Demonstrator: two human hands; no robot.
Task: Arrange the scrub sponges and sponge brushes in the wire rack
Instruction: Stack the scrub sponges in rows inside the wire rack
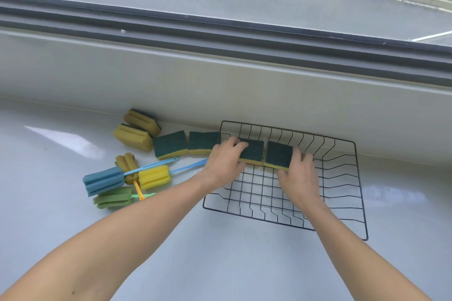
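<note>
Both my forearms reach into the wire rack [342, 193] — left hand [223, 164] and right hand [299, 176] each clasp a green-topped sponge, fingers curled over it. No lettering is readable; loose sponges [170, 144] and sponge brushes [104, 180] crowd the sill to the left.

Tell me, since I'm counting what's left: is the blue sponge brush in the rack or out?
Out. The blue sponge brush lies on the counter left of the wire rack, among the other brushes.

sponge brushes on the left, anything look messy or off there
Yes: the four sponge brushes lie in a crossed heap outside the wire rack, handles overlapping. Nothing looks damaged or spilled.
</note>
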